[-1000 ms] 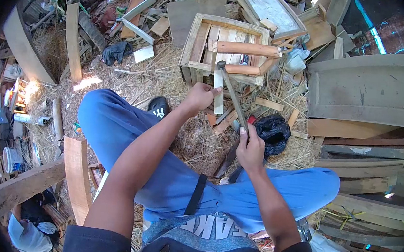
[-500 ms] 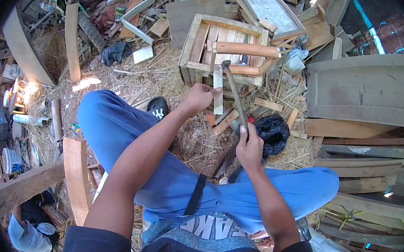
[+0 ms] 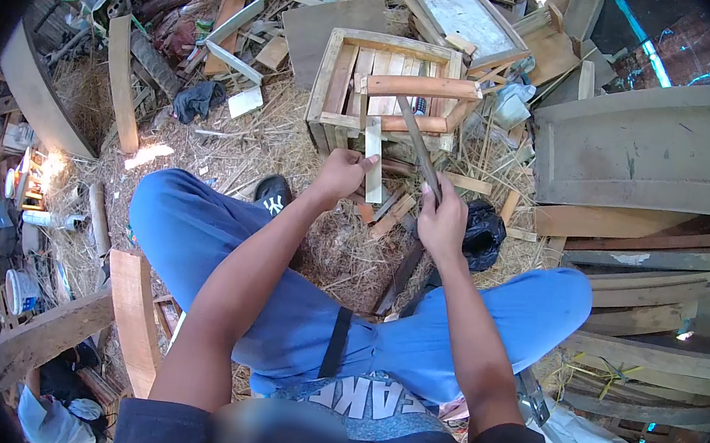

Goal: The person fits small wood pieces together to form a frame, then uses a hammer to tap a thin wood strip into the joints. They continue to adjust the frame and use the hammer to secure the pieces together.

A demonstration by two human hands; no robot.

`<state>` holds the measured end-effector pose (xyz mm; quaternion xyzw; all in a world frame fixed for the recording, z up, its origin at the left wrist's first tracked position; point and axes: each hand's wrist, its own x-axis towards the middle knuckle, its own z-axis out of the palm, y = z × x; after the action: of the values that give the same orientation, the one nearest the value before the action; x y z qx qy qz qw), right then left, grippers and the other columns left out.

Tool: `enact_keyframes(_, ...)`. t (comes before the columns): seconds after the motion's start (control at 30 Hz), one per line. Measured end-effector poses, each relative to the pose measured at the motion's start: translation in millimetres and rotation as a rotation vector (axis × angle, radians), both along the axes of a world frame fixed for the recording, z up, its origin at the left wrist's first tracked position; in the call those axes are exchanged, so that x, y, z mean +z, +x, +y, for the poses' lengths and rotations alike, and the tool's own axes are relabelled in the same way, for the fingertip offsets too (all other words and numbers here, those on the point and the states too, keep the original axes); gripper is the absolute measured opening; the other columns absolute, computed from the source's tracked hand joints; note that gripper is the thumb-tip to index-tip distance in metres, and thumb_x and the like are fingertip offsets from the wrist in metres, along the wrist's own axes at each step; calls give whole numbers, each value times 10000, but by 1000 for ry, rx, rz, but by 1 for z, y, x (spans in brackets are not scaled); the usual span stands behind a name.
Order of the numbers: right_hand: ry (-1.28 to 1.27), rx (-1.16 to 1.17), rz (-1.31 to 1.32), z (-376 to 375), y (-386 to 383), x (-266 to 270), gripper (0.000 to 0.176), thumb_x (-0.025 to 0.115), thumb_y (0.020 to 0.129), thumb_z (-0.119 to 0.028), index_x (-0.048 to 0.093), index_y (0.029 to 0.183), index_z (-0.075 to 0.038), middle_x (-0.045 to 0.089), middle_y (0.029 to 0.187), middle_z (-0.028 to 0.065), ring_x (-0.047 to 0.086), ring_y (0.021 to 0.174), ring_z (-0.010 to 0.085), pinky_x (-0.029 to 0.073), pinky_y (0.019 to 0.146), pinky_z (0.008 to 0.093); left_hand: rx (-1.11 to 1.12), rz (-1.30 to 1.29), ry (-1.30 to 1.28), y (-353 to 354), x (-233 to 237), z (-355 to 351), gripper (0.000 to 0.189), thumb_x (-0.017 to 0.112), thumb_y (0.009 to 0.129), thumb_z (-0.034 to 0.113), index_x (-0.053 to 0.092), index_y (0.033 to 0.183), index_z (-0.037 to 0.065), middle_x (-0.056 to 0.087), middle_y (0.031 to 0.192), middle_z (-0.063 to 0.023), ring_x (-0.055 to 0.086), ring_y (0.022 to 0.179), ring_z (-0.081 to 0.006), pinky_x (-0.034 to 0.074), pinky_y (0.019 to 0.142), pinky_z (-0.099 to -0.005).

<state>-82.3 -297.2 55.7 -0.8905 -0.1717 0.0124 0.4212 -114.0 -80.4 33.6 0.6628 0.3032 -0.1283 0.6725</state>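
My left hand is closed on a thin pale wooden strip, held between thumb and fingers. The strip's upper end meets the near left corner of a small frame of reddish wooden bars. That frame rests on a slatted wooden crate. In my right hand is a hammer, gripped by its handle and slanting up to the left. I cannot make out the hammer's head, near the frame's upper bar. A dark tool handle shows inside the crate behind the bars.
A black plastic bag lies right of my right hand. Wood scraps and straw cover the ground. A large grey panel and stacked boards are at the right. Upright planks stand at the left.
My right hand has moved up, and the hammer's head has risen away from the strip's top end. My left hand keeps hold of the strip. The whole view has shifted slightly.
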Motion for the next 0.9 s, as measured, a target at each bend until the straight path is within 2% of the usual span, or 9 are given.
enact_keyframes(0.03, -14, -4, -79, 5, 7, 2, 277, 604, 988, -155, 637, 1212, 5, 693, 1004, 272, 659, 959, 479, 511, 841, 520, 1, -12, 12, 0, -3, 0, 417, 625, 1027, 346, 666, 1028, -69, 723, 857, -158, 747, 742, -265, 641, 581, -401)
enact_keyframes(0.07, -94, -30, 26, 9, 14, 4, 317, 626, 972, -158, 640, 1251, -7, 698, 1087, 258, 665, 998, 459, 517, 885, 511, 2, -23, 22, 1, -5, 1, 414, 623, 1028, 346, 666, 1029, -67, 722, 846, -152, 747, 740, -260, 639, 574, -399)
enact_keyframes(0.33, -171, -17, -148, 48, 59, -5, 344, 652, 934, -118, 663, 1256, 2, 695, 1096, 253, 671, 967, 472, 529, 855, 522, 2, -19, 36, 2, -4, 0, 415, 636, 1017, 324, 667, 1058, -88, 723, 873, -159, 740, 729, -250, 629, 545, -384)
enact_keyframes(0.43, -192, -48, -189, 54, 65, -5, 345, 679, 904, -108, 690, 1238, -23, 708, 1073, 214, 671, 983, 437, 523, 893, 501, 10, -18, -3, 3, -2, 1, 424, 639, 1016, 319, 656, 1097, -97, 720, 891, -165, 735, 735, -250, 627, 537, -382)
enact_keyframes(0.5, -373, -20, -464, 55, 69, 3, 339, 684, 882, -92, 711, 1217, -40, 709, 1090, 181, 646, 1078, 360, 501, 952, 473, 5, -12, -27, 3, 1, 2, 429, 631, 1021, 327, 642, 1124, -89, 714, 920, -164, 736, 761, -259, 632, 540, -392)
enact_keyframes(0.63, -433, 29, -556, 64, 81, 28, 291, 700, 857, -87, 763, 1141, -78, 720, 1097, 123, 621, 1121, 317, 466, 1005, 456, 4, 2, -12, 2, 4, 3, 433, 647, 1010, 319, 650, 1123, -99, 721, 918, -174, 743, 763, -260, 636, 554, -387)
enact_keyframes(0.73, -405, 195, -520, 74, 92, 29, 231, 715, 855, -101, 790, 1073, -91, 726, 1085, 98, 622, 1135, 336, 481, 982, 454, 5, 4, -35, 1, 3, 4, 433, 665, 998, 317, 673, 1106, -103, 731, 929, -182, 751, 770, -262, 650, 586, -385)
enact_keyframes(0.8, -11, 412, -219, 83, 94, 20, 185, 722, 859, -110, 796, 1028, -83, 738, 1053, 93, 636, 1132, 341, 489, 972, 470, 7, 4, -61, 1, 3, 4, 431, 666, 999, 317, 674, 1106, -100, 729, 939, -185, 751, 773, -265, 653, 591, -385)
enact_keyframes(0.9, 75, 469, -286, 90, 89, 7, 183, 718, 872, -109, 785, 1037, -66, 746, 1006, 119, 667, 1076, 344, 510, 943, 470, -13, -26, -45, 2, 2, 2, 419, 613, 1030, 310, 627, 1127, -97, 706, 892, -182, 732, 698, -277, 622, 528, -389)
